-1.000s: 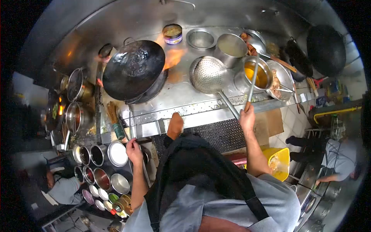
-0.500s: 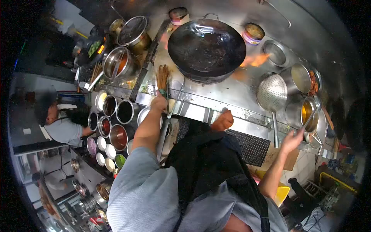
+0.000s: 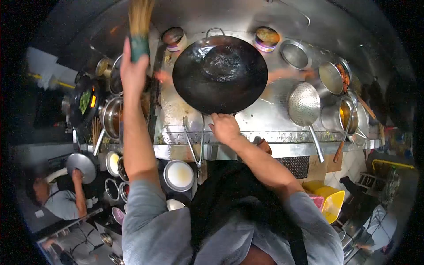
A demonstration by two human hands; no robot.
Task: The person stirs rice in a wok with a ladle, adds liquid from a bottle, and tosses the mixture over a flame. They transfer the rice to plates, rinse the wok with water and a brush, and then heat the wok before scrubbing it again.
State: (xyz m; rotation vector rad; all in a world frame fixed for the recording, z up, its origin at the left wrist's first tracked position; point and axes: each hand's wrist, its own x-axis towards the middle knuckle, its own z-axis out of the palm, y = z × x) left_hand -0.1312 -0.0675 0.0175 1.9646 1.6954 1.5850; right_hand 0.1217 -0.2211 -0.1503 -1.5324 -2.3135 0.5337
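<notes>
My left hand [image 3: 134, 73] is closed round a bamboo wok brush [image 3: 140, 22] with a green binding. It is raised at the upper left, bristles pointing up and away from the wok. A large black wok [image 3: 212, 84] sits on the stove, its inside wet and shiny, with a loop handle on the far rim. At the wok's near rim, my right hand [image 3: 225, 128] has its fingers closed on the edge; the fingertips are partly hidden. Metal tongs [image 3: 194, 141] lie just left of that hand. A brown cloth [image 3: 263, 145] is partly covered by my right forearm.
A perforated strainer [image 3: 304, 104] and a wooden-handled ladle [image 3: 342, 148] lie to the right, near metal pots [image 3: 331, 78]. Flame shows beside the wok. Two tins [image 3: 266, 37] stand behind it. White bowls [image 3: 179, 176] are at left. A co-worker [image 3: 66, 198] holds a lid [image 3: 81, 168].
My left hand has lifted the brush up and left from the stove's edge. My right hand has let go of the ladle at the right and moved to the wok's near rim. The view has shifted.
</notes>
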